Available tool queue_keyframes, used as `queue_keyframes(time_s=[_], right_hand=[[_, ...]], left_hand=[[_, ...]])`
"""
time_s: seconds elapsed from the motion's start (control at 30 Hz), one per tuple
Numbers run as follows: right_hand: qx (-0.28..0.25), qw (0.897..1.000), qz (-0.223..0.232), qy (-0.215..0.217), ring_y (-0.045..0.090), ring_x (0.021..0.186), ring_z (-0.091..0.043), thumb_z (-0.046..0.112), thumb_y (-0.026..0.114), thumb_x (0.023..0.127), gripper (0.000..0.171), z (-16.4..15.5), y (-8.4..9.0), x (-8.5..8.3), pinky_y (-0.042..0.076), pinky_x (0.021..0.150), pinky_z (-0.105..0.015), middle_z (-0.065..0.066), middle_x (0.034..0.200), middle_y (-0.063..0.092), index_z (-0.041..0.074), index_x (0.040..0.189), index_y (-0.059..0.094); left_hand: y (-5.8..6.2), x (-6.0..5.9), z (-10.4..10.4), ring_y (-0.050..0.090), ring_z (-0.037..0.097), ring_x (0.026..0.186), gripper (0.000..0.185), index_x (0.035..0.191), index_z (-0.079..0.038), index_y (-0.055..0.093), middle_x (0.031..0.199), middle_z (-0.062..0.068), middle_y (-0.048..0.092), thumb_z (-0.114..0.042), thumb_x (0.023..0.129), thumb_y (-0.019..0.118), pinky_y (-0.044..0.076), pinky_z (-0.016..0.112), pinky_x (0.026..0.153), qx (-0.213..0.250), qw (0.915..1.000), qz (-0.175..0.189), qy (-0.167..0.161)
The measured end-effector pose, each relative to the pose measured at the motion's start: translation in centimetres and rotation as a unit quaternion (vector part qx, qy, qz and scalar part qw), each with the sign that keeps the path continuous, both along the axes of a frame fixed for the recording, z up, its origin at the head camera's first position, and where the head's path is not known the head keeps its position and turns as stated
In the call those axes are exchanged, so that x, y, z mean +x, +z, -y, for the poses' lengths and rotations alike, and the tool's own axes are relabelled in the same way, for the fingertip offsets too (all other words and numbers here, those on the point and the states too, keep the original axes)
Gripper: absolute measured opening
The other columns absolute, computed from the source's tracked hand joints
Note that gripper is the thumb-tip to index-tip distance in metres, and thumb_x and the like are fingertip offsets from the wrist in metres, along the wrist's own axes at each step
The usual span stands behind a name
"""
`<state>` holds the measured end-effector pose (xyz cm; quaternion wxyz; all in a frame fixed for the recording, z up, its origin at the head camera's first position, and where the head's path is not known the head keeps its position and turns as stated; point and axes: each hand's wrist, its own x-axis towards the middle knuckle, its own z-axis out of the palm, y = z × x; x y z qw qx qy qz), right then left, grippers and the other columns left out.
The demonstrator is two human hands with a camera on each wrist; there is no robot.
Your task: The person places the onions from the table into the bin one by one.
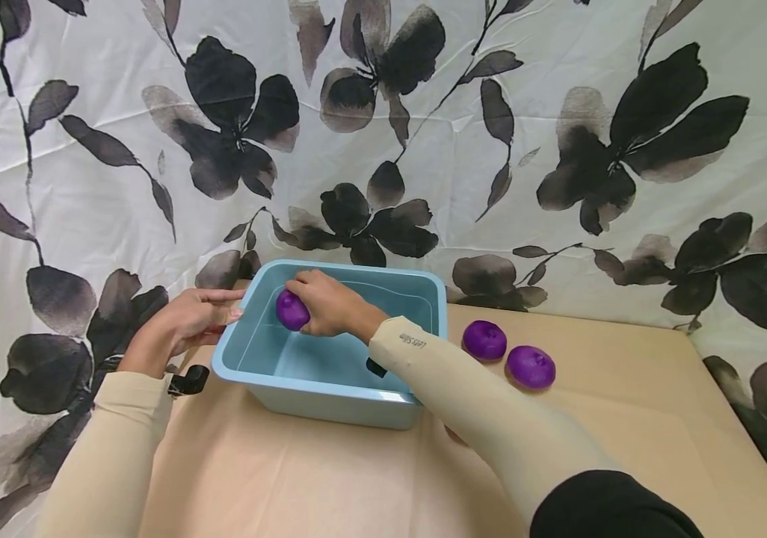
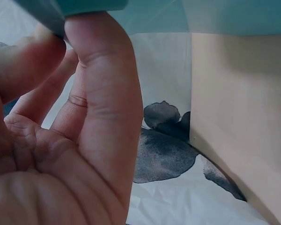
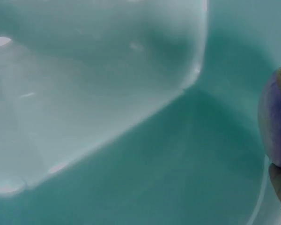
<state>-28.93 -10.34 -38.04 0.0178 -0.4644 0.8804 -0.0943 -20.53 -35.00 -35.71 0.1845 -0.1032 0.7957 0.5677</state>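
Purple ball (image 1: 291, 310), inside the blue tub (image 1: 316, 387) at its left end, is clasped in our right hand (image 1: 330, 302) while our left hand (image 1: 185, 321) pinches the rim; it looks light, firm and slippery, so we'd cup its widest part.

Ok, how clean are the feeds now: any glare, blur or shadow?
Head view: fairly sharp, soft shadow on the tabletop in front of the blue tub; left wrist: creases on the left hand show clearly; right wrist: hazy and soft, bright glare spots along the tub's floor edge, and the purple ball cut off at the right border.
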Motion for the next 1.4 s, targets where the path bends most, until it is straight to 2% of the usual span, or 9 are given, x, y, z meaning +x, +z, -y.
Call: queue_keyframes(time_s=[0.2, 0.43, 0.67, 0.93, 1.27, 1.4], right_hand=[[0.022, 1.0, -0.005, 0.016, 0.052, 0.131, -0.023, 0.032, 0.083, 0.087, 0.074, 0.2, -0.9, -0.3, 0.053, 0.108, -0.033, -0.008, 0.145, 0.055, 0.011, 0.151, 0.051], [0.054, 0.998, -0.006, 0.034, 0.054, 0.135, -0.023, 0.03, 0.084, 0.088, 0.077, 0.7, -1.9, -0.7, 0.05, 0.114, -0.036, -0.008, 0.15, 0.055, 0.011, 0.154, 0.049], [0.094, 0.995, -0.017, 0.043, 0.056, 0.131, -0.02, 0.029, 0.087, 0.086, 0.075, 0.9, -2.9, -1.2, 0.051, 0.113, -0.036, -0.004, 0.144, 0.058, 0.017, 0.151, 0.051], [0.153, 0.986, -0.038, 0.054, 0.05, 0.136, -0.018, 0.029, 0.083, 0.091, 0.073, 0.9, -3.9, -1.3, 0.051, 0.113, -0.037, 0.001, 0.149, 0.055, 0.024, 0.154, 0.047], [0.193, 0.976, -0.069, 0.071, 0.048, 0.137, -0.018, 0.029, 0.082, 0.092, 0.074, 1.2, -4.4, -1.1, 0.049, 0.116, -0.037, 0.002, 0.153, 0.053, 0.024, 0.156, 0.045], [0.171, 0.983, -0.039, 0.059, 0.048, 0.141, -0.02, 0.028, 0.081, 0.092, 0.076, 1.0, -3.7, -1.3, 0.049, 0.115, -0.04, 0.0, 0.156, 0.049, 0.024, 0.158, 0.044]], left_hand=[[0.2, 0.3, 0.1, 0.072, 0.007, 0.083, 0.069, 0.162, -0.005, 0.034, 0.093, -0.013, 0.073, -0.014, 0.102, 0.067, 0.063, 0.028, 0.079, -0.01, 0.9999, 0.002, 0.007], [0.1, 0.3, 0.1, 0.072, 0.006, 0.083, 0.07, 0.162, -0.006, 0.033, 0.092, -0.014, 0.073, -0.014, 0.102, 0.067, 0.063, 0.027, 0.078, -0.006, 0.9999, 0.0, 0.009], [0.1, 0.1, -0.2, 0.072, 0.006, 0.084, 0.069, 0.162, -0.006, 0.034, 0.093, -0.014, 0.073, -0.013, 0.102, 0.067, 0.063, 0.028, 0.079, 0.001, 0.9999, 0.0, 0.012], [0.1, -0.2, -0.7, 0.071, 0.007, 0.083, 0.067, 0.161, -0.007, 0.038, 0.094, -0.012, 0.072, -0.015, 0.101, 0.068, 0.063, 0.028, 0.078, -0.016, 0.9997, 0.0, 0.018], [0.0, 0.0, -0.8, 0.072, 0.008, 0.083, 0.066, 0.16, -0.005, 0.039, 0.096, -0.009, 0.073, -0.014, 0.101, 0.068, 0.063, 0.028, 0.077, -0.019, 0.9996, -0.003, 0.02], [0.4, 0.0, -0.8, 0.071, 0.009, 0.084, 0.066, 0.16, -0.005, 0.039, 0.101, -0.006, 0.072, -0.013, 0.101, 0.067, 0.063, 0.029, 0.078, -0.019, 0.9995, -0.004, 0.024]])
